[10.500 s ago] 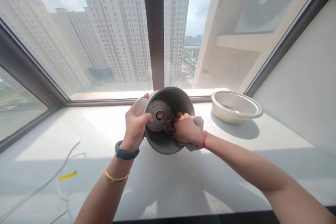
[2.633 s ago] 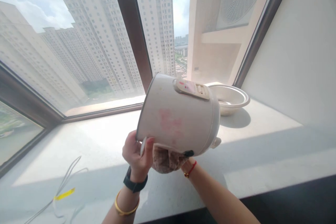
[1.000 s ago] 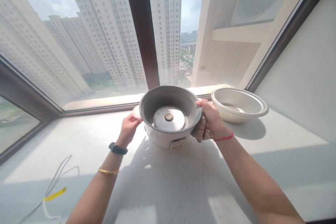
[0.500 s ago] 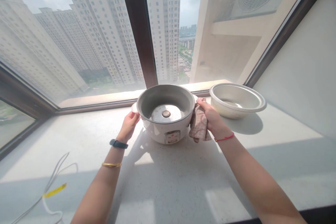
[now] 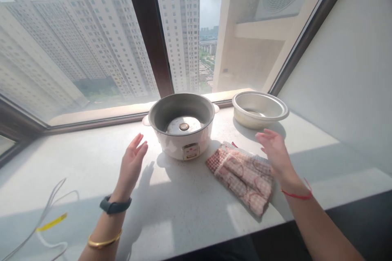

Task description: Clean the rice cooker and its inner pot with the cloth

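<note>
A white rice cooker body (image 5: 171,143) stands upright on the sill, its lid off and its heating plate (image 5: 196,124) showing inside. To its left and nearer to me, my left hand (image 5: 132,161) hovers apart from it, fingers spread and holding nothing. My right hand (image 5: 275,153) is open too, just above and right of a crumpled red-and-beige patterned cloth (image 5: 241,175). Whether its fingers still brush the cloth's edge I cannot tell. Behind that hand the pale inner pot (image 5: 255,121) rests on the sill.
A white cord (image 5: 45,208) with a yellow tag (image 5: 52,222) lies on the sill (image 5: 190,208) at the left. Tall window panes with dark frames (image 5: 147,28) rise behind the cooker. A white wall (image 5: 343,89) bounds the right side.
Both hands have let go of the cooker's side handles and drawn back toward me. The cloth, bunched in my right hand before, now lies spread on the sill.
</note>
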Available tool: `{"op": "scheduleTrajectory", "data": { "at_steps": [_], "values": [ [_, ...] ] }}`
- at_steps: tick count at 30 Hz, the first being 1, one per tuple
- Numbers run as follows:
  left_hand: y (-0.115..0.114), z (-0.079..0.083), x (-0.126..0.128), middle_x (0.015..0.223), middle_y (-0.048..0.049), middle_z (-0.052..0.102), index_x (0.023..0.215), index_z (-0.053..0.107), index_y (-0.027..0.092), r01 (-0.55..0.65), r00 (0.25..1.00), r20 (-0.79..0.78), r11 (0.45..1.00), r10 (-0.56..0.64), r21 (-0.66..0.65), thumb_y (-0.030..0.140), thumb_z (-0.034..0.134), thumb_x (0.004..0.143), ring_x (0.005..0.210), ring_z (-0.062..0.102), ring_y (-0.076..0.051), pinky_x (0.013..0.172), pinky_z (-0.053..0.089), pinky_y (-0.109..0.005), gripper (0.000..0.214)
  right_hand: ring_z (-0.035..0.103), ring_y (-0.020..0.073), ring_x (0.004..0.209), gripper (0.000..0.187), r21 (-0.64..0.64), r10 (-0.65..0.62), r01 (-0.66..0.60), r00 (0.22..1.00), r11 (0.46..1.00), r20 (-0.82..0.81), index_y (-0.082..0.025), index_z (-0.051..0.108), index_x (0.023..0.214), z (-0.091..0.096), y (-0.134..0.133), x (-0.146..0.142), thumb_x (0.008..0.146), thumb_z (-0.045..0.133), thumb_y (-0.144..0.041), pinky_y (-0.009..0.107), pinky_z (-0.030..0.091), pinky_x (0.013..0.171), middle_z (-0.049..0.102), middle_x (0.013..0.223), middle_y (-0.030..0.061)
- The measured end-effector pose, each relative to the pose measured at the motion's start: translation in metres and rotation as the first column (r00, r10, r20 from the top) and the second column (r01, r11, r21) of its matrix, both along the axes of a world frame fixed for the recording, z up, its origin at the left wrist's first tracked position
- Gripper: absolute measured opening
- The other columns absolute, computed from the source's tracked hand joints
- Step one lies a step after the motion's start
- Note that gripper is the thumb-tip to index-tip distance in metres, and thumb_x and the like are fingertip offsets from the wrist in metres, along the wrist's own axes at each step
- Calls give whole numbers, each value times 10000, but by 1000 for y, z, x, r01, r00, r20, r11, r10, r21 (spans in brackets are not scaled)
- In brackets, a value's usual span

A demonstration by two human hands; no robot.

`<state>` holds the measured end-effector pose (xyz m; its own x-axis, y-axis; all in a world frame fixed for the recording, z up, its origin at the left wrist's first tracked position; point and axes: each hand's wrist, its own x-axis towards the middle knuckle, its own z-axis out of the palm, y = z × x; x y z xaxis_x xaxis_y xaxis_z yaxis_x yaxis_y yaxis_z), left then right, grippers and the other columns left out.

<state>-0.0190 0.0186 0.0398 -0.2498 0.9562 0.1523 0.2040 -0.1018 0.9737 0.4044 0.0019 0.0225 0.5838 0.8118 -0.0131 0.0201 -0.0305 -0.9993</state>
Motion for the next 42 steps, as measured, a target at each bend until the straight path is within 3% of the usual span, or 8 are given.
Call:
{"op": "scheduleTrajectory", "data": {
  "at_steps": [3,7,12,17,22,25,32,42],
  "values": [
    [-13,1,-2,1550,-158,428,1478,457,240,-23,996,-86,999,26,40,497,656,886,1352,507,-340,1116,418,-511,675,640,249,1062,253,-143,-249,204,832,968,-496,-259,457,937,13,38,53,816,653,-363,486,579,847,566,1125,73],
    [-25,3,0,1549,-184,418,1482,435,213,-5,995,-98,1000,6,8,521,655,877,1329,531,-349,1097,443,-519,714,640,170,804,149,-127,-221,182,788,975,-574,-229,463,843,25,78,79,852,610,-253,313,577,632,563,898,35],
    [-41,-1,-12,1528,-191,444,1453,459,225,26,976,-211,996,-43,-82,598,641,849,1313,541,-371,1088,429,-578,734,422,102,539,208,-3,-235,283,790,959,-566,-237,437,740,40,88,59,779,547,-65,232,411,442,436,673,-41],
    [-51,7,-25,1519,-173,459,1449,461,250,65,941,-323,992,-98,-111,624,624,848,1302,548,-378,1083,417,-601,726,418,80,531,250,258,-4,200,798,945,-602,-230,472,690,92,51,24,784,445,0,215,312,392,494,692,-10],
    [-41,23,-9,1554,-171,409,1493,410,254,105,942,-322,994,-99,-1,609,559,906,1350,495,-376,1090,407,-595,702,507,31,589,280,456,350,-67,741,887,-573,-209,540,725,161,23,-37,877,386,-31,125,413,499,523,690,-29],
    [-30,27,8,1583,-159,365,1526,362,257,128,951,-294,989,-99,80,589,527,938,1398,440,-356,1122,375,-581,695,482,18,542,251,459,486,-237,668,856,-563,-191,531,748,181,31,-77,897,380,-57,104,416,502,510,653,-51],
    [5,29,22,1576,-142,385,1490,432,239,-16,995,-93,971,39,237,623,471,957,1408,431,-328,1168,325,-515,658,418,51,463,161,274,510,-457,545,846,-665,-180,516,743,156,68,-131,816,512,-38,130,450,421,461,558,-56],
    [29,25,27,1564,-141,400,1474,448,204,-22,1000,16,985,19,171,654,446,947,1442,377,-334,1171,299,-510,693,611,103,550,136,105,586,-634,621,766,-520,-138,582,797,133,73,-111,822,663,-31,191,572,527,623,634,21]
  ]
}}
